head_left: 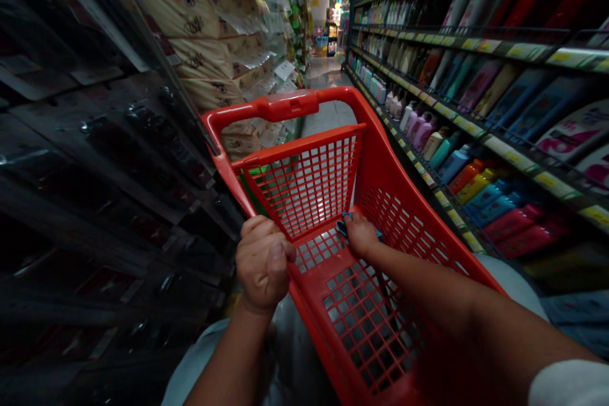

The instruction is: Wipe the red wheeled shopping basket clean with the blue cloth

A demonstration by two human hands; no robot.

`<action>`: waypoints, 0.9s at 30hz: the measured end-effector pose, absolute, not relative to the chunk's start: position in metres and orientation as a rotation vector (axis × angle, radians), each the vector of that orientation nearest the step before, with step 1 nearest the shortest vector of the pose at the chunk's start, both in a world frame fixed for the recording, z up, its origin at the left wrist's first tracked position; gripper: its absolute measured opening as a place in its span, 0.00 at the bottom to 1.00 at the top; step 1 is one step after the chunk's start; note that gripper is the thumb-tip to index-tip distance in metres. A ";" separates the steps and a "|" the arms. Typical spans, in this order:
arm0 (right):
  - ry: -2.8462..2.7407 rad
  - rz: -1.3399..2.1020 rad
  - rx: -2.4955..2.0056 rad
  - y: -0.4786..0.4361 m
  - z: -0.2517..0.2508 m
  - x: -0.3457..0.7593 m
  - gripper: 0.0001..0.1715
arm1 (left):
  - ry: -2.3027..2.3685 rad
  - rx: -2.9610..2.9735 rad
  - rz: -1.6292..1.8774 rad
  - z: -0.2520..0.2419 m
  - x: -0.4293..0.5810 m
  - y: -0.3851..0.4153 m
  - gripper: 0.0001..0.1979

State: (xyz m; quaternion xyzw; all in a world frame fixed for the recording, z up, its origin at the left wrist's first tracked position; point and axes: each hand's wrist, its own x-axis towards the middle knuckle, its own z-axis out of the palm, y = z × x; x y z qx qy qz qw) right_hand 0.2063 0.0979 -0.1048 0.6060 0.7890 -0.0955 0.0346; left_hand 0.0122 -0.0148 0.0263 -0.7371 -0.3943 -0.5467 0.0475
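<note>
My left hand [263,261] is closed round the left rim of a red plastic shopping cart [387,158], with its thumb on top. Inside the basket, my right hand [361,235] reaches down near the grid flap and grips a small blue and dark item [342,227], whose ends show past the fingers. The cart's floor and walls are open grids. Its red handle bar [285,104] stands at the far end of the basket. Part of the blue item is hidden by my right hand.
Shelves of bottles [457,165] line the right side. Wrapped cream packages [200,44] are stacked at the left, with hanging dark packs [95,203] nearer. Beyond the handle, a tiled aisle floor [328,73] leads to lit displays.
</note>
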 end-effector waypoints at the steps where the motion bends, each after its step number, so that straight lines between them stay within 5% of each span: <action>1: 2.425 -0.311 1.857 0.088 -0.105 0.200 0.22 | -1.203 -2.237 -1.678 0.026 0.013 -0.015 0.24; 8: 2.852 -0.628 0.999 0.006 -0.113 0.158 0.21 | -1.172 -2.212 -1.706 0.028 0.013 -0.014 0.23; 16: 2.360 -0.284 1.838 0.065 -0.100 0.228 0.24 | -1.170 -2.205 -1.713 0.023 0.012 -0.012 0.25; 19: 2.412 -0.337 1.734 0.035 -0.101 0.210 0.22 | -1.172 -2.174 -1.746 0.020 0.012 -0.008 0.26; 24: 2.860 -0.520 0.766 -0.001 -0.101 0.183 0.19 | -1.290 -2.242 -1.572 0.033 0.018 -0.028 0.20; 27: 2.827 -0.474 0.925 0.019 -0.098 0.187 0.18 | -1.319 -2.408 -1.322 0.038 0.037 -0.068 0.16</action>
